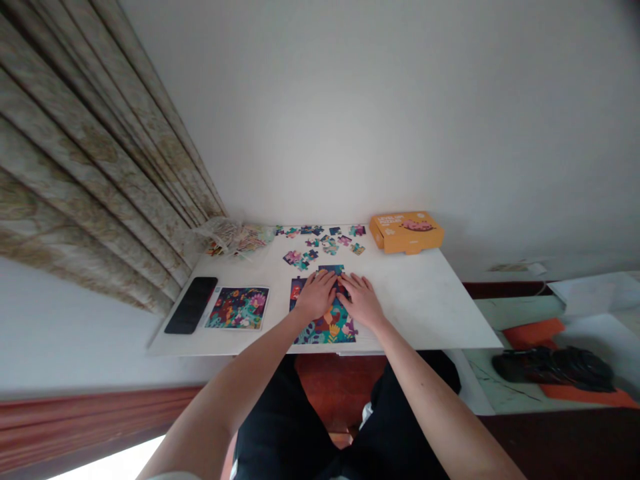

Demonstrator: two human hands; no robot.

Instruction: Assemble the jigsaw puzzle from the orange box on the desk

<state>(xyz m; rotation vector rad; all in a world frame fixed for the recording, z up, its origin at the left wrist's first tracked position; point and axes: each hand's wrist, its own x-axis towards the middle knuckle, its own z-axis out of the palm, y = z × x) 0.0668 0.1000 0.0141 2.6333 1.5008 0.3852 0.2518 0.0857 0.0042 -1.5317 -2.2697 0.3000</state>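
Both of my hands rest flat on a partly assembled jigsaw puzzle (326, 328) near the table's front edge. My left hand (316, 295) lies on its upper left part, and my right hand (361, 301) lies on its right side. Their fingertips nearly meet over a dark puzzle piece (341, 289). Several loose puzzle pieces (320, 244) are scattered farther along the white table (425, 307). A printed picture card (237, 308) of the colourful puzzle design lies to the left of my hands.
A black smartphone (191, 305) lies at the table's left edge. An orange puzzle box (407, 233) stands at the far right corner, and a crumpled plastic bag (237, 237) lies at the far left. A patterned curtain (90, 160) hangs left, with a wall behind.
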